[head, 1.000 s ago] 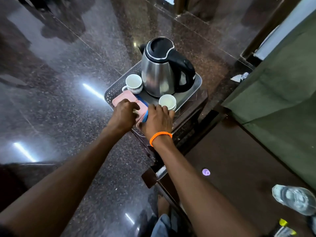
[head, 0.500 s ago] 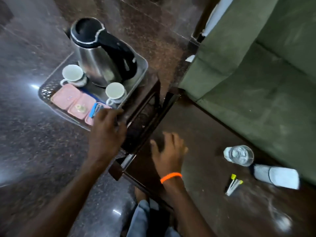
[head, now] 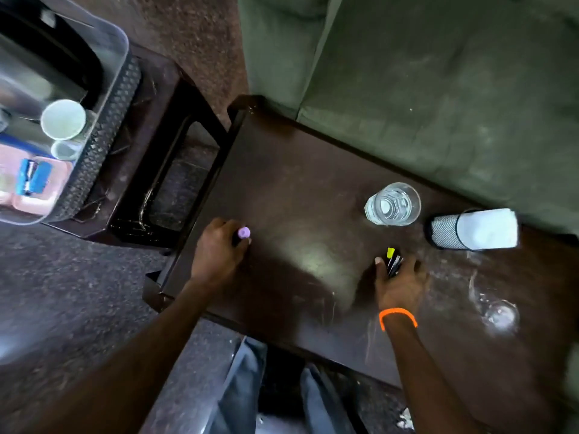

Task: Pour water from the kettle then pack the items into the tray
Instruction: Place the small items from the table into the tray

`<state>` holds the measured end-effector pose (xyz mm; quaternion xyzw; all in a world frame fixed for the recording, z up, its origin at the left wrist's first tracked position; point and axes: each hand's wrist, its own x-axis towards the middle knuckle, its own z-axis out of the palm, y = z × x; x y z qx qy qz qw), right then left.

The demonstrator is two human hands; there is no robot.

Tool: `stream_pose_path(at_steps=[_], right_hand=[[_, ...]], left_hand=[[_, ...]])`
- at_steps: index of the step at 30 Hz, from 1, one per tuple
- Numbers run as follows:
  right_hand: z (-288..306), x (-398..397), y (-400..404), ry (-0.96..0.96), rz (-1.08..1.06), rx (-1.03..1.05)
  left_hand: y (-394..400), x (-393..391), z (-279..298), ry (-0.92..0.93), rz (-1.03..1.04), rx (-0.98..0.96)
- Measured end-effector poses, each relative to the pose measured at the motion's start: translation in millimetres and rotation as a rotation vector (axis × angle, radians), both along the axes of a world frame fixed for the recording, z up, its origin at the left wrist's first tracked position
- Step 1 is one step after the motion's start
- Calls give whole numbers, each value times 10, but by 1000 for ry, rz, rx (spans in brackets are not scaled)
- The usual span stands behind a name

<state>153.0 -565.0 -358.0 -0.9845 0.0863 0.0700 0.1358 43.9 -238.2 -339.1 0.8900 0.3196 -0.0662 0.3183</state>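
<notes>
Tray (head: 103,126) sits at the upper left of the frame holding a cup (head: 63,119). Left hand (head: 216,255) closes around a purple-capped item (head: 243,233); right hand (head: 399,281) grips pens (head: 392,261) lower right.

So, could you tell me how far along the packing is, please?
Done: a filled glass stands on the table; cups sit in the tray. In hand: left hand grips a purple-capped item, right hand gathers pens. Left: holder.
</notes>
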Motion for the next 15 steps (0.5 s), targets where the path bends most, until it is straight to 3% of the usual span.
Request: stream_pose_path(at_steps=[5,9,15], right_hand=[[51,61,133,-10,-13,154],[320,-75,588,-68,136,260],[1075,-346,2164,-98,472,528]], left_hand=[[44,32,151,-107,66,59],[235,12,552,-160,156,33],[1150,-190,1260,-305,370,196]])
